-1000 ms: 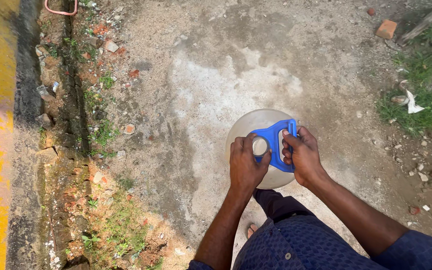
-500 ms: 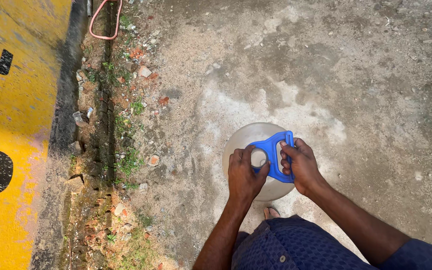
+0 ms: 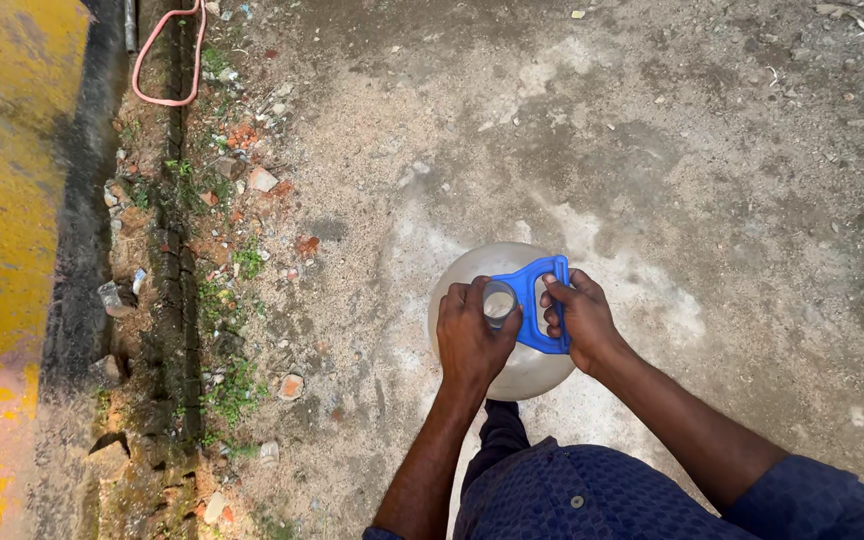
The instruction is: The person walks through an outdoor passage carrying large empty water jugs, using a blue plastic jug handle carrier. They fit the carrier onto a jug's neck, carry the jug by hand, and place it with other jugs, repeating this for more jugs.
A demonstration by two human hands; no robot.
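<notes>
On a bare patch of pale, stained concrete ground (image 3: 652,150) outdoors, scattered with grit and small stones, a large translucent water jug (image 3: 472,275) stands upright just in front of the person's feet. A blue plastic handle (image 3: 532,290) sits over its neck. The left hand (image 3: 472,335) is curled around the jug's mouth and the ring end of the handle, fingers closed on it. The right hand (image 3: 580,318) is wrapped shut around the handle's grip bar. To the left runs a narrow, weedy drain channel (image 3: 167,300) littered with brick bits, beside a yellow painted wall (image 3: 2,200). A red hose loop (image 3: 167,55) lies at the channel's far end.
</notes>
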